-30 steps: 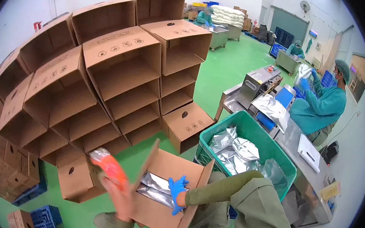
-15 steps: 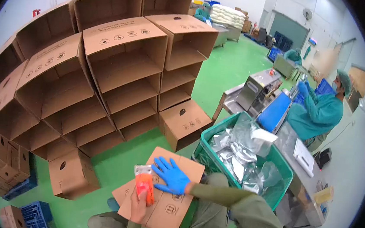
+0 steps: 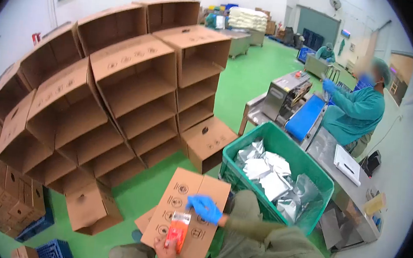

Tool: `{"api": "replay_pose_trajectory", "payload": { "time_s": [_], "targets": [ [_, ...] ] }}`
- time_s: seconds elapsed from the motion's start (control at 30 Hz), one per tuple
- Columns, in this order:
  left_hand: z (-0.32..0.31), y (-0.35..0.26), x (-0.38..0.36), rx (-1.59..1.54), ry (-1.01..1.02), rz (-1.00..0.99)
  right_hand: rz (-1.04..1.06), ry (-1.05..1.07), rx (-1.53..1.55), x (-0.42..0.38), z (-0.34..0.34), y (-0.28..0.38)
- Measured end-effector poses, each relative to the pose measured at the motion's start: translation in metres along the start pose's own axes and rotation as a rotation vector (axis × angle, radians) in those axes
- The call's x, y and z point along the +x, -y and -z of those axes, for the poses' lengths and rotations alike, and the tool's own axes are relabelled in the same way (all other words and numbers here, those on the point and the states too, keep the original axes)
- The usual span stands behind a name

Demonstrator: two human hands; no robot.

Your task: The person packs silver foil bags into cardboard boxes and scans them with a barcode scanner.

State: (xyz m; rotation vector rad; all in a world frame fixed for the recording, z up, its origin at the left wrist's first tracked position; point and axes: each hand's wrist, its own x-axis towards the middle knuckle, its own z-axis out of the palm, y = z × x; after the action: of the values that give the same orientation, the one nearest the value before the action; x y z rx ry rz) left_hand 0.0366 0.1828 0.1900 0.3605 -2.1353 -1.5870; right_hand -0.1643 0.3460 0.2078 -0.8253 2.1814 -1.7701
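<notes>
My bare left hand (image 3: 165, 254) is closed around an orange hand tool with a pale toothed end (image 3: 177, 230), which looks like a tape dispenser. The tool rests over a flattened cardboard box (image 3: 189, 189) on my lap. Just above and right of it is my right hand (image 3: 204, 209) in a blue glove, its fingers loosely bent and slightly apart, with nothing visible in them. Printed symbols show on the cardboard. Right of my knees, a green crate (image 3: 326, 188) holds silver pouches (image 3: 273, 176).
Open cardboard boxes (image 3: 137, 78) are stacked high ahead and left. Single boxes (image 3: 208, 139) stand on the green floor. A co-worker (image 3: 355, 110) in teal sits at right beside a blue conveyor (image 3: 307, 116). A steel table (image 3: 325, 151) borders the crate. Blue crates (image 3: 55, 252) lie lower left.
My right hand has lifted from lying spread on the cardboard, its fingers now bent. The orange tool has moved slightly down and right with my left hand. The silver pouches look shifted.
</notes>
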Motion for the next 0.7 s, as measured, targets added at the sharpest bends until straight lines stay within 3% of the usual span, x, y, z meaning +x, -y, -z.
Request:
{"api": "replay_pose_trajectory", "payload": {
  "time_s": [0.03, 0.07, 0.13, 0.23, 0.27, 0.3, 0.33, 0.4, 0.43, 0.47, 0.53, 0.57, 0.63, 0.7],
  "targets": [
    [0.009, -0.009, -0.002, 0.114, 0.057, -0.028, -0.431, 0.079, 0.159, -0.016, -0.003, 0.02],
    [0.008, -0.005, 0.002, 0.104, 0.071, -0.052, -0.574, 0.194, 0.364, -0.028, -0.006, 0.006],
    [0.01, 0.008, -0.005, 0.093, 0.107, -0.072, -0.685, 0.174, 0.64, -0.042, -0.012, 0.016],
    [0.011, -0.007, 0.001, 0.117, 0.142, -0.166, -0.73, 0.139, 0.736, -0.042, -0.015, 0.02],
    [0.012, -0.006, 0.003, 0.142, 0.139, -0.211, -0.668, 0.115, 0.913, -0.041, -0.014, 0.041],
    [0.013, -0.007, 0.003, 0.17, 0.134, -0.24, -0.704, 0.214, 0.791, -0.038, -0.004, 0.042],
    [0.017, -0.006, -0.003, 0.205, 0.157, -0.123, -0.653, 0.267, 0.681, -0.034, -0.007, 0.008],
    [0.016, -0.02, 0.002, 0.21, 0.179, -0.091, -0.612, 0.175, 0.756, -0.03, -0.004, 0.029],
    [0.013, -0.027, 0.007, 0.25, 0.185, -0.098, -0.63, 0.127, 0.571, -0.024, -0.001, 0.03],
    [0.011, -0.036, 0.014, 0.228, 0.201, -0.063, -0.533, 0.093, 0.584, -0.016, 0.006, 0.017],
    [0.006, -0.052, 0.026, 0.173, 0.235, -0.012, -0.442, 0.043, 0.475, 0.025, 0.049, -0.005],
    [0.003, -0.049, 0.028, 0.119, 0.215, 0.011, -0.399, -0.101, 0.435, 0.051, 0.081, -0.01],
    [-0.007, -0.041, 0.037, 0.009, 0.172, 0.038, -0.568, -0.172, 0.49, 0.093, 0.139, -0.021],
    [-0.025, -0.045, 0.047, 0.042, 0.152, 0.082, -0.672, -0.153, 0.519, 0.122, 0.155, -0.058]
  ]
}}
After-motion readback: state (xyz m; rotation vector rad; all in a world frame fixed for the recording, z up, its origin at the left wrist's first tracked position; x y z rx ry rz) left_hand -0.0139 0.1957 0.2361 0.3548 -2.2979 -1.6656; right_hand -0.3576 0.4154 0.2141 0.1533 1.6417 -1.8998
